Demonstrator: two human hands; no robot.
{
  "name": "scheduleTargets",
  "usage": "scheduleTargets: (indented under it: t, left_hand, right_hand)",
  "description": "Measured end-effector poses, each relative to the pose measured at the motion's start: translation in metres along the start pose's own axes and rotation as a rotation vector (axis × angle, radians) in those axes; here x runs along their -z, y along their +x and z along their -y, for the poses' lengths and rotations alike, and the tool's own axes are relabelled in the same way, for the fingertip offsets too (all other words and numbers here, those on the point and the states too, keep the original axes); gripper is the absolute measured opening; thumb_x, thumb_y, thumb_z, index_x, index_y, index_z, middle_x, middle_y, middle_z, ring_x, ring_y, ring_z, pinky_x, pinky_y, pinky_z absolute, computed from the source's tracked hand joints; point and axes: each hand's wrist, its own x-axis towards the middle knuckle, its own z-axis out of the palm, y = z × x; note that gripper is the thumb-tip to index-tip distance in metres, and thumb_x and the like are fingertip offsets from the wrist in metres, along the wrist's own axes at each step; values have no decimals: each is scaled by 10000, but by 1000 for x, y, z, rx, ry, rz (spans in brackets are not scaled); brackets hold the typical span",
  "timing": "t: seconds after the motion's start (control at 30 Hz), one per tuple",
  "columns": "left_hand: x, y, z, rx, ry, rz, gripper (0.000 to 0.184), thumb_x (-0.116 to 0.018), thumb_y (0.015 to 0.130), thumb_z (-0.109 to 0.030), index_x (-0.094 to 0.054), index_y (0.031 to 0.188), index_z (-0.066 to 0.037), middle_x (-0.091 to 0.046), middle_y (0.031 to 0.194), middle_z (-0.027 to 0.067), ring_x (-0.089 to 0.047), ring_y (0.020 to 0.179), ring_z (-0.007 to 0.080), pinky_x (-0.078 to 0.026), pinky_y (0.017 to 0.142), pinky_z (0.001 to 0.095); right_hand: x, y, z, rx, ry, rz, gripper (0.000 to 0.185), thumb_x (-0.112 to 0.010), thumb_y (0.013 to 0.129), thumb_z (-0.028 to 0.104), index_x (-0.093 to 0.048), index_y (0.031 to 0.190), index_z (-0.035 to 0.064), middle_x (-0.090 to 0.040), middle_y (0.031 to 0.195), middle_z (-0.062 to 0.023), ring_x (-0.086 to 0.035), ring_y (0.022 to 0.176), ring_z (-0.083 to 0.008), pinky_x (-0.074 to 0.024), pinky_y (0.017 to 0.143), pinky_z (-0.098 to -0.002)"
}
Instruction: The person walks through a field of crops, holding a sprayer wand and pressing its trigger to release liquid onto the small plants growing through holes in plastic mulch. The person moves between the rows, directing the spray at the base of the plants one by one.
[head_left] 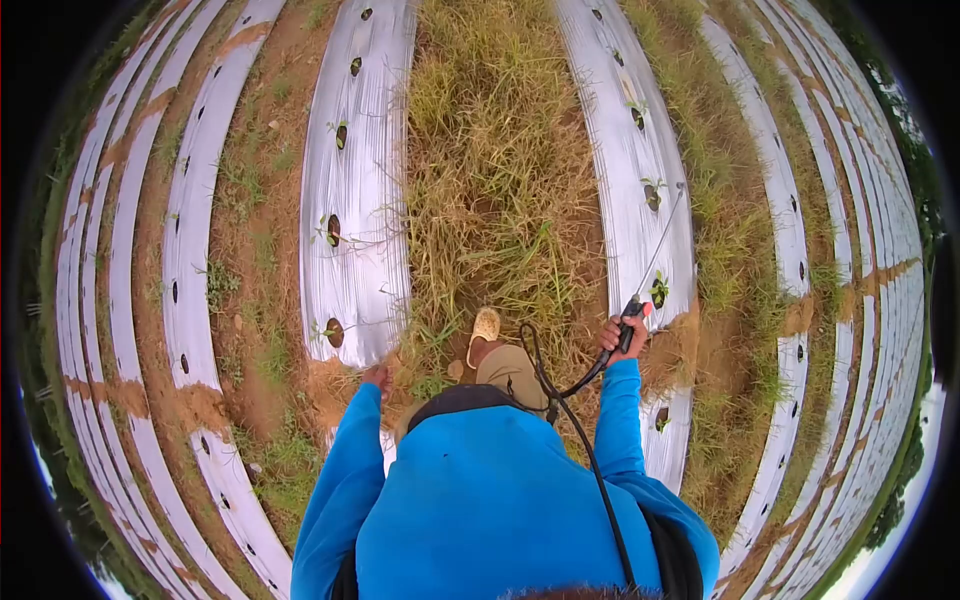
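My right hand (625, 337) is closed around the black handle of a sprayer wand (660, 243), beside a small orange-red part. The thin metal lance points forward and right over the silver plastic-covered bed (632, 160). Beneath it, a small green seedling (659, 290) grows from a hole in the plastic. From the handle a black hose (583, 425) loops back past my waist and over my blue shirt. My left hand (377, 378) hangs low at my side, near the end of the left plastic-covered bed (355, 190). Its fingers point down and are mostly hidden from above.
Between the two beds runs a strip of tall, partly dry grass (495, 130), where my shoe (486, 323) shows. A bare-soil gap (675, 345) breaks the right bed beside me. More plastic-covered rows (190, 230) with planting holes run along both sides.
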Motion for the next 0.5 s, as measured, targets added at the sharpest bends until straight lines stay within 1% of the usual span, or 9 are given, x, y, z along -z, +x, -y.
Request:
scheduleTargets:
  t: [0.07,0.13,0.17,0.3,0.33,0.37,0.43,0.47,0.5]
  left_hand:
    - [4,20,-29,47,40,35,202,-468,807,-260,-589,894,-123,-561,655,55,-521,506,205,-402,418,341]
    - [20,43,-14,-877,1071,-158,273,-466,841,-291,-568,862,-39,-594,811,153,-566,692,272,-463,616,381]
    - [-1,51,-26,-645,663,-394,314,-461,831,-317,-586,840,-29,-601,929,205,-555,913,321,-424,812,376]
    - [-8,51,-104,-635,640,-106,317,-480,820,-320,-589,849,-24,-602,910,204,-572,892,326,-445,779,402]
    - [-21,42,-140,-584,542,-49,318,-485,818,-321,-590,851,-23,-603,905,204,-576,887,327,-450,770,409]
    - [-27,58,-179,-698,1427,-88,314,-476,813,-312,-593,873,-27,-612,836,151,-601,755,291,-470,714,417]
    - [-51,81,-244,-229,320,26,295,-485,794,-309,-586,897,-52,-599,764,102,-584,610,234,-480,587,403]
    - [-66,82,-284,-226,306,30,295,-485,794,-309,-586,897,-52,-599,764,102,-584,610,234,-480,587,403]
    - [-92,77,-339,-79,327,-31,294,-472,796,-300,-578,942,-67,-601,789,106,-578,634,223,-467,574,378]
  right_hand:
    - [-60,48,26,8,13,4,197,-557,688,227,-441,718,70,-375,538,-11,-357,398,-124,-303,344,-255]
    - [-91,71,48,-4,32,-2,200,-557,691,228,-444,720,66,-376,538,-12,-356,396,-124,-301,342,-256]
    - [-108,87,63,-24,24,59,198,-540,703,226,-465,732,46,-395,544,-17,-373,403,-131,-330,355,-270]
    - [-150,157,109,-78,-23,120,212,-525,716,227,-481,743,21,-411,543,-25,-387,401,-138,-352,350,-290]
    - [-167,174,113,-57,-55,62,215,-538,712,265,-459,715,65,-381,534,-9,-352,378,-123,-299,330,-256]
    - [-177,196,116,-62,-62,54,215,-538,712,265,-459,715,65,-381,534,-9,-352,378,-123,-299,330,-256]
    - [-201,240,126,-3,-153,-111,202,-531,712,262,-458,717,74,-380,532,-4,-350,381,-120,-296,329,-255]
    - [-218,261,130,-3,-157,-144,190,-527,712,256,-455,716,80,-376,528,1,-347,384,-117,-292,327,-253]
    - [-228,287,137,-16,-187,-166,183,-527,708,250,-452,710,83,-371,523,1,-345,388,-116,-291,329,-249]
